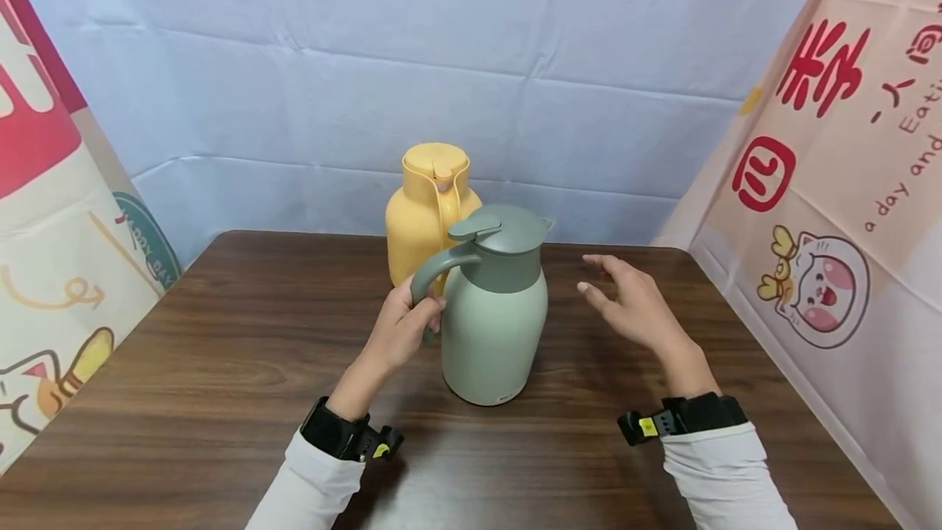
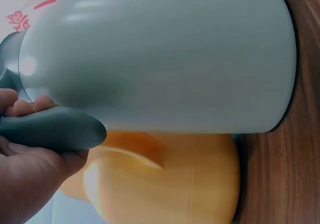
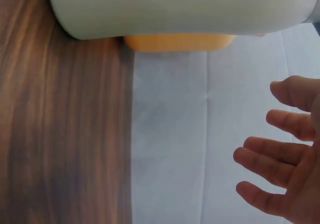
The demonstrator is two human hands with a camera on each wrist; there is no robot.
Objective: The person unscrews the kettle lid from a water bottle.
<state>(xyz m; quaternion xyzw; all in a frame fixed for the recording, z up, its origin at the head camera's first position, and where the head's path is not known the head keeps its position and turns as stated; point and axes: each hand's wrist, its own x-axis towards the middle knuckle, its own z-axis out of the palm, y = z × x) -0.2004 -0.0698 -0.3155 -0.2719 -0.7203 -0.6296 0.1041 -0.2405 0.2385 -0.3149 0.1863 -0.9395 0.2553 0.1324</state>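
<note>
A pale green thermos jug with a darker green lid and handle stands upright in the middle of the wooden table. My left hand grips its handle, with fingers wrapped round it in the left wrist view. To the right of the jug my right hand is held in the air, apart from it. Its fingers are spread and hold nothing. Behind the green jug is a yellow thermos jug, partly hidden by it, with its handle facing me.
The brown wooden table ends at a pale blue cloth backdrop just behind the yellow jug. Printed cloths with cartoon cats and red lettering hang along the left side and the right side.
</note>
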